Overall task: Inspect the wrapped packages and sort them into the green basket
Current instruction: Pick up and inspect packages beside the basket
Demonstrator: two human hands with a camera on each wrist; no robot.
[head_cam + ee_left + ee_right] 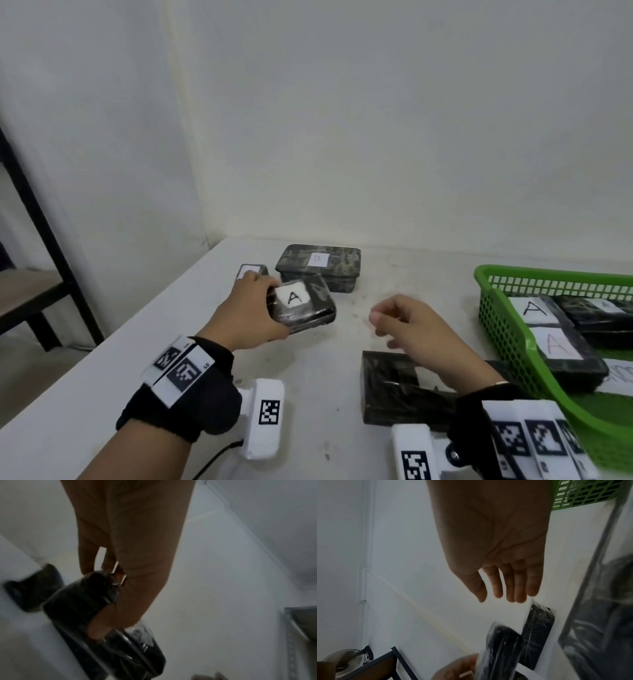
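My left hand grips a dark wrapped package labelled A and holds it tilted just above the table; the same package fills the left wrist view under my thumb. My right hand hovers open and holds nothing, its fingers relaxed. The green basket stands at the right with several packages labelled A inside. A larger package labelled B lies behind the held one. A small package sits behind my left hand, partly hidden.
A dark wrapped package without a visible label lies under my right forearm near the table's front. The white table meets a white wall behind. A dark metal shelf frame stands off the table's left edge.
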